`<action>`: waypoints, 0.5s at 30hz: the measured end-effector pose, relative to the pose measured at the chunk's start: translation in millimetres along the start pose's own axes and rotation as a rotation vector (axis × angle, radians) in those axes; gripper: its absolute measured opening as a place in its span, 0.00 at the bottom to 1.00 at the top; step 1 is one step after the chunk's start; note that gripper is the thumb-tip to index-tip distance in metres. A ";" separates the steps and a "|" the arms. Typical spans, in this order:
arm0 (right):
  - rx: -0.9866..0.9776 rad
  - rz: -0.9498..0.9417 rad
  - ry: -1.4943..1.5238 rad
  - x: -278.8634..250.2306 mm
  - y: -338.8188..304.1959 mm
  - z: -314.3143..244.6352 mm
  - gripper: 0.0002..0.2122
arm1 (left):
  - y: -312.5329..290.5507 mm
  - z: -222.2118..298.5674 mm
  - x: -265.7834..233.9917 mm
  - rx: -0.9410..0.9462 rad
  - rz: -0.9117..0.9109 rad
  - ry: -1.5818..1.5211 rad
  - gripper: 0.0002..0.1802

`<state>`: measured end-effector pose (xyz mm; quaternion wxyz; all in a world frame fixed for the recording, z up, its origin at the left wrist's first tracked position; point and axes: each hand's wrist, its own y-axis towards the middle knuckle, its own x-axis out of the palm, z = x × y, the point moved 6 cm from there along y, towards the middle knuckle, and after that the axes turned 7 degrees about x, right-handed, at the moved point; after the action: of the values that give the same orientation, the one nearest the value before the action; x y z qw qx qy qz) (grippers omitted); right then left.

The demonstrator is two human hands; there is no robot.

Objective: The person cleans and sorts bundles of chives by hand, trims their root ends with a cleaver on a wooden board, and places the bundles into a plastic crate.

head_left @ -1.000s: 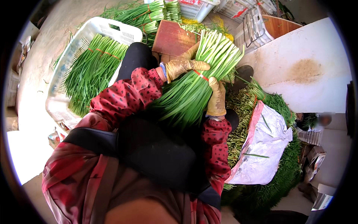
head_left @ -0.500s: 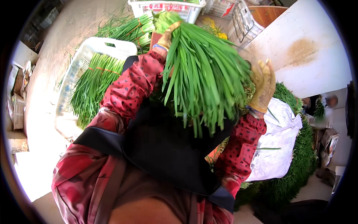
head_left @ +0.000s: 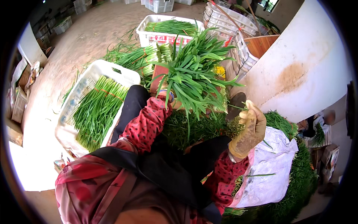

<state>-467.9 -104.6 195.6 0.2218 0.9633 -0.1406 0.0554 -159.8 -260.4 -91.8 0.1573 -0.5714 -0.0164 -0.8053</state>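
In front of me, my left hand holds a loose bunch of garlic chives, whose leaves fan out to the right and toward me. The leaves cover most of that hand's fingers. My right hand, in a stained yellowish glove, is raised to the right of the bunch. Its fingers are pinched together on a thin chive leaf that sticks out leftward. Beneath the bunch, a reddish-brown board or block partly shows. More loose greens lie below, between my knees.
A white crate with a banded chive bundle stands at left. Tied bundles lie beyond it, before another white crate. At right, a white sack lies on heaped chives, beside a pale panel. Stacked crates stand behind.
The bunch has swung, its leaf tips now spreading up and right instead of hanging toward me. My right hand has lowered and closed from spread fingers to a pinch. The view has tilted upward.
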 end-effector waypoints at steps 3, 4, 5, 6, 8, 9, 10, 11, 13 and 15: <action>-0.229 -0.222 -0.137 44.4 -15.1 -27.2 0.09 | -2.7 -5.1 2.3 -0.005 -0.004 0.002 0.27; -0.387 -0.255 -0.363 56.5 -16.2 -32.8 0.11 | -3.5 -7.2 3.7 -0.007 -0.004 -0.002 0.27; -0.544 -0.285 -0.591 68.4 -18.7 -36.1 0.13 | -5.4 -8.7 4.0 -0.010 -0.004 -0.003 0.27; -0.551 -0.314 -0.741 77.1 -18.5 -35.5 0.14 | -6.9 -9.5 4.1 -0.009 -0.002 -0.005 0.27; -0.732 -0.285 -0.852 89.6 -18.8 -34.5 0.17 | -10.4 -14.6 5.5 -0.013 -0.002 -0.011 0.27; -0.734 -0.289 -0.857 92.3 -17.8 -34.9 0.17 | -11.9 -15.5 5.3 -0.011 -0.001 -0.014 0.27; -0.753 -0.320 -0.980 96.7 -18.4 -33.8 0.15 | -14.2 -17.4 6.4 -0.013 -0.001 -0.018 0.27; -0.769 -0.351 -1.103 101.0 -17.7 -31.7 0.14 | -15.6 -18.9 7.8 -0.015 -0.003 -0.023 0.27; -0.820 -0.365 -0.981 101.5 -18.9 -24.6 0.13 | -18.2 -20.3 8.5 -0.014 -0.003 -0.025 0.27; -0.457 -0.780 -0.403 103.8 -28.2 -10.9 0.05 | -19.2 -19.4 8.4 -0.010 0.000 -0.031 0.26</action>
<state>-360.9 -101.0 211.3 0.3999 0.8625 0.1818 -0.2514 -185.2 -248.2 -87.8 0.1541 -0.5845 -0.0151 -0.7965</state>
